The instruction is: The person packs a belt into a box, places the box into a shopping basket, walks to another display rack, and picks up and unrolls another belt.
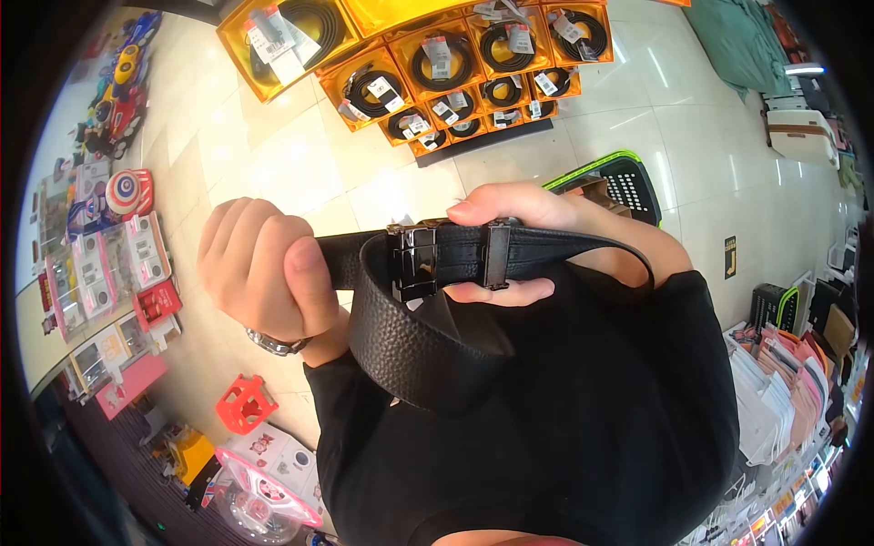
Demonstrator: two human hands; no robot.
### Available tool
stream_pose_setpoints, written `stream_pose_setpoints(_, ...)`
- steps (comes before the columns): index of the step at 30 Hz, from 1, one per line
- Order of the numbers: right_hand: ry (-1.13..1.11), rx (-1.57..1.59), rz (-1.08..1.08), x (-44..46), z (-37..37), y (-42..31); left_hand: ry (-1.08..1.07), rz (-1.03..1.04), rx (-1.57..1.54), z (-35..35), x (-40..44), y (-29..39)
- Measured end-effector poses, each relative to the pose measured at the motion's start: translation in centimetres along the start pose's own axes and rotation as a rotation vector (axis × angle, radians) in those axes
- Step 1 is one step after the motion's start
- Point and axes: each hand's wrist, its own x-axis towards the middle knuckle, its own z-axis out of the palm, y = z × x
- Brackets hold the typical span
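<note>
A black pebbled leather belt (401, 350) is stretched between my hands, level with my chest. My left hand (259, 264), with a metal watch at the wrist, is closed in a fist round the strap. From there the strap passes to a dark shiny buckle (413, 261), and a loose length hangs down in a loop. My right hand (523, 207) grips the belt from behind, just right of the buckle; its fingers show above and below the strap. A dark metal keeper (496, 255) crosses the strap there. The far end of the belt curves over my right wrist.
Ahead stands a rack of orange boxes (442, 64) holding coiled, tagged belts. A black basket with a green rim (628, 187) is on the tiled floor. Toys and boxes (118, 218) line the left; a red stool (244, 403) stands lower left. Hanging goods (783, 391) are at right.
</note>
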Motion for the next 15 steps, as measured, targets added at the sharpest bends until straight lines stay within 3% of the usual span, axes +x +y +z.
stream_pose_setpoints(15,-0.035,-0.004,-0.008,0.3,-1.3,0.3,-0.010,0.003,0.012,-1.1,0.1,-2.3)
